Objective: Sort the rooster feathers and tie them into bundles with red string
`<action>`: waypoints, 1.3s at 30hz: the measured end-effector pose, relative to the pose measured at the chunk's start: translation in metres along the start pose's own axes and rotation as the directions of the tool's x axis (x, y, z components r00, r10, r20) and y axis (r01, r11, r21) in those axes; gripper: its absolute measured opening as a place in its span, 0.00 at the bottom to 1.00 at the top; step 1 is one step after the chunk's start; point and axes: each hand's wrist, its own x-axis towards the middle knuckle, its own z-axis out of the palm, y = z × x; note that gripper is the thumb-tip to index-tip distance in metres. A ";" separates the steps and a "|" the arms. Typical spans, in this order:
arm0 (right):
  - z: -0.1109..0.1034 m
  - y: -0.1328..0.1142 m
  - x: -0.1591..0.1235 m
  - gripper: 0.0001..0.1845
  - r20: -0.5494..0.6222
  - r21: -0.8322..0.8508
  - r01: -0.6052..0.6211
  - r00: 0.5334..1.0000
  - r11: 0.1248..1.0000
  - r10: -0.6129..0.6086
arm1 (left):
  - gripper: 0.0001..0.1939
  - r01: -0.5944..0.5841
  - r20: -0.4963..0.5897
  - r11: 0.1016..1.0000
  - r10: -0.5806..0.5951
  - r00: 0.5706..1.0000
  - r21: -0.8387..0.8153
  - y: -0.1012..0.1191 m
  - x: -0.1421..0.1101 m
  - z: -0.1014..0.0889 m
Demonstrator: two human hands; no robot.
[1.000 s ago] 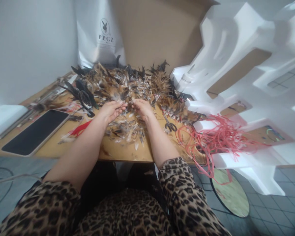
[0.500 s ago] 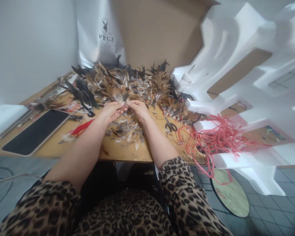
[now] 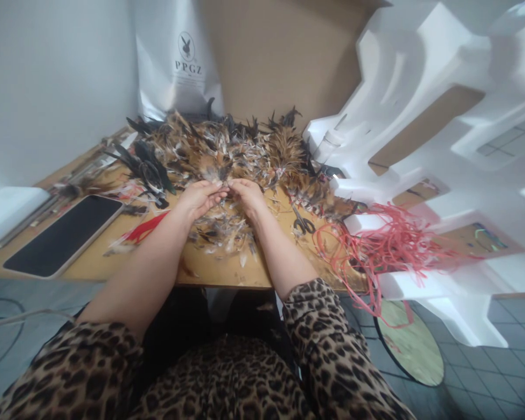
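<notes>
My left hand (image 3: 202,198) is closed in a pinch at the base of a small brown feather bunch (image 3: 214,166), which fans out away from me. Close beside it, almost fingertip to fingertip, my right hand (image 3: 246,194) pinches at the same base; what lies between its fingers is too small to make out. Behind both hands spreads a large heap of brown, white and dark feathers (image 3: 249,146). Loose small feathers (image 3: 227,233) lie on the wooden table (image 3: 227,274) below my wrists. A cluster of long black feathers (image 3: 151,166) rests left of my left hand.
A phone (image 3: 65,236) lies at the table's left, near red strips (image 3: 146,227). Scissors (image 3: 303,221) are to the right. Tangled pink-red ribbon (image 3: 389,239) hangs over white foam pieces (image 3: 420,286). A round stool (image 3: 413,344) stands below. A printed white bag (image 3: 175,76) leans at the back.
Almost nothing differs. Both hands stay at the feather bunch's base, with only a very slight shift of the right fingers.
</notes>
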 end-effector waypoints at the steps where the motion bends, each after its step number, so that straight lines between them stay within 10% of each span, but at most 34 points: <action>1: 0.001 0.000 -0.001 0.11 -0.001 -0.003 0.014 1.000 1.000 -0.014 | 0.02 0.005 -0.001 1.000 -0.005 1.000 0.001 0.000 0.000 0.000; 9: 0.006 0.001 -0.004 0.09 0.000 -0.107 0.210 0.978 0.972 -0.211 | 0.03 -0.018 -0.050 1.000 0.019 0.999 0.017 -0.001 0.002 0.000; 39: 0.007 -0.007 -0.008 0.13 0.063 0.043 0.097 0.993 0.994 -0.100 | 0.02 0.025 0.030 0.999 -0.026 0.999 0.023 0.001 -0.001 -0.001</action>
